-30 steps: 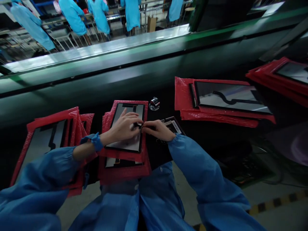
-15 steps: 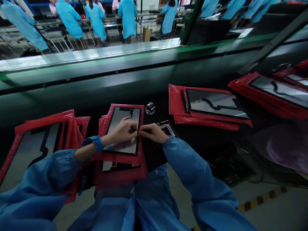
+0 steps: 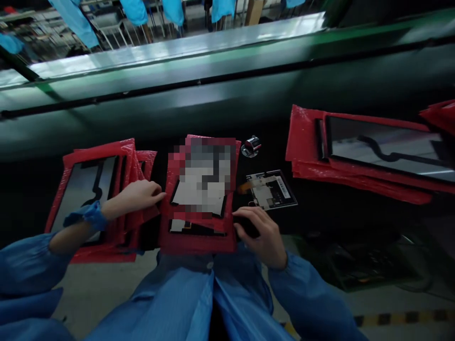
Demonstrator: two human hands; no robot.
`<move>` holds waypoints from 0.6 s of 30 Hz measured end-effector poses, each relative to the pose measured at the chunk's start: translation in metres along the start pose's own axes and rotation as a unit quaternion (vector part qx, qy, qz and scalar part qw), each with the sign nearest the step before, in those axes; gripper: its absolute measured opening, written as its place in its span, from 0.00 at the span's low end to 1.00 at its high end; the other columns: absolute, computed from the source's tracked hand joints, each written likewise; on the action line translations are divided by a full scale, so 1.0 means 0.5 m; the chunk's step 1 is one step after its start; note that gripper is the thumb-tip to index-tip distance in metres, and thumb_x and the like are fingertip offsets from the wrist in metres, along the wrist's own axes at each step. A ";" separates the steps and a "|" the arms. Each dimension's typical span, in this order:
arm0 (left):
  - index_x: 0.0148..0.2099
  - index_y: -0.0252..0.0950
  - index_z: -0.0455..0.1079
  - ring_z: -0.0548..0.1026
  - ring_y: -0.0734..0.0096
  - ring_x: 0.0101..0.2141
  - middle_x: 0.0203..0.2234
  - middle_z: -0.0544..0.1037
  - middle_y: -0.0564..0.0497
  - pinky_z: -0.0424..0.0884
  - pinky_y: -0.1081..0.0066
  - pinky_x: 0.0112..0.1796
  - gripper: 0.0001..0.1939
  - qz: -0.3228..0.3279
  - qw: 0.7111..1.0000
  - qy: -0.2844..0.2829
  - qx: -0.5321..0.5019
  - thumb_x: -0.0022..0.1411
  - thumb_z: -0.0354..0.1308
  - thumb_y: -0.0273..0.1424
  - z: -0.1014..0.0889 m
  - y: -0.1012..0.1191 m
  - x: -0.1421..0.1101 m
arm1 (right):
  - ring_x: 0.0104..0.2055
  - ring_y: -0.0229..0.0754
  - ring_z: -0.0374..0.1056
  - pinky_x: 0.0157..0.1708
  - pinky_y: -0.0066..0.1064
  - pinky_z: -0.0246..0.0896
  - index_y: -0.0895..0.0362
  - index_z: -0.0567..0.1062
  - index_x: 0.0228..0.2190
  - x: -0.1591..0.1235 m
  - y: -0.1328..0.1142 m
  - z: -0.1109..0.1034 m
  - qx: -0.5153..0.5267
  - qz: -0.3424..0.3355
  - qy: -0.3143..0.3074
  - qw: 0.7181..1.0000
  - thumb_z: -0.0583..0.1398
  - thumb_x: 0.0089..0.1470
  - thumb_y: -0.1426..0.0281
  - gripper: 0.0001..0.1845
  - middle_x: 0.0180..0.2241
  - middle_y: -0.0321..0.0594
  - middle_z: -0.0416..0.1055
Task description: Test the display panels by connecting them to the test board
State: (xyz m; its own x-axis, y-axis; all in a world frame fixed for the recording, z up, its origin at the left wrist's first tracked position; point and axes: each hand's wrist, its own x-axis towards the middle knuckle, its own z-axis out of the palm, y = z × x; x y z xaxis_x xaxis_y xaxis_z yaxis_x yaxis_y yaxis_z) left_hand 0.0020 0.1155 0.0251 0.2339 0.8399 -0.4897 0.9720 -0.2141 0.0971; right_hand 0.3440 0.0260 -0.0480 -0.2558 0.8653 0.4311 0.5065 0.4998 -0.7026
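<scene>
A display panel (image 3: 201, 184) lies on red bubble-wrap sleeves (image 3: 199, 244) in front of me, largely hidden by a pixelated patch. At the left edge of this pile, my left hand (image 3: 138, 195) is closed with bent fingers; what they hold, if anything, is hidden. My right hand (image 3: 261, 232) is at the pile's lower right edge, thumb and fingers apart in a curve, fingertips at the red sleeve. Just above that hand lies a device part with exposed circuitry (image 3: 272, 189), a white label and an orange flex cable. A shiny metal roll-like object (image 3: 252, 144) sits behind it.
Another pile of red sleeves with a panel (image 3: 106, 177) stands at left, partly under my left forearm. To the right is a pile with a panel and dark ribbon cable (image 3: 387, 147). A green-edged metal conveyor (image 3: 185, 94) runs behind. Blue-coated people stand beyond it.
My hands, together over the middle panel before, have parted to either side of the pile. The circuit part is now uncovered. The view has tilted down and turned left.
</scene>
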 end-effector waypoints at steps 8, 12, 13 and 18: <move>0.28 0.38 0.62 0.69 0.67 0.25 0.23 0.72 0.50 0.58 0.68 0.28 0.17 0.044 0.995 -0.034 -0.088 0.64 0.45 0.43 0.017 0.061 -0.048 | 0.49 0.43 0.72 0.50 0.35 0.69 0.55 0.74 0.45 -0.021 -0.002 0.044 -0.015 0.015 -0.040 0.999 0.59 0.60 0.73 0.11 0.46 0.43 0.74; 0.27 0.39 0.58 0.68 0.67 0.24 0.22 0.70 0.51 0.56 0.68 0.28 0.17 0.028 0.993 -0.054 -0.099 0.65 0.43 0.41 0.051 0.074 -0.117 | 0.39 0.38 0.72 0.42 0.28 0.69 0.55 0.75 0.34 -0.058 -0.020 0.035 0.015 0.015 -0.020 1.000 0.59 0.59 0.77 0.06 0.36 0.38 0.75; 0.27 0.38 0.59 0.70 0.66 0.24 0.22 0.72 0.50 0.55 0.67 0.28 0.17 0.019 0.995 -0.057 -0.083 0.66 0.43 0.39 0.061 0.078 -0.136 | 0.38 0.37 0.72 0.41 0.28 0.68 0.55 0.74 0.33 -0.066 -0.027 0.031 0.014 0.013 -0.013 1.000 0.59 0.58 0.78 0.06 0.36 0.38 0.75; 0.26 0.38 0.64 0.67 0.73 0.18 0.17 0.70 0.55 0.56 0.71 0.22 0.15 0.037 0.974 0.143 -0.172 0.65 0.52 0.34 0.070 0.131 -0.220 | 0.38 0.37 0.71 0.40 0.28 0.66 0.57 0.75 0.36 -0.068 -0.084 0.015 0.008 -0.021 0.069 0.997 0.60 0.55 0.81 0.09 0.38 0.41 0.75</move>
State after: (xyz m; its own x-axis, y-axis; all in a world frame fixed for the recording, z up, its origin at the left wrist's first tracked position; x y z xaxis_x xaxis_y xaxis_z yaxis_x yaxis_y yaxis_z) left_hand 0.0391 -0.0085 0.0549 0.2527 0.9437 -0.2135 0.8907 -0.1407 0.4322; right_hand 0.3254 -0.0240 -0.0375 -0.1614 0.8303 0.5335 0.4843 0.5377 -0.6902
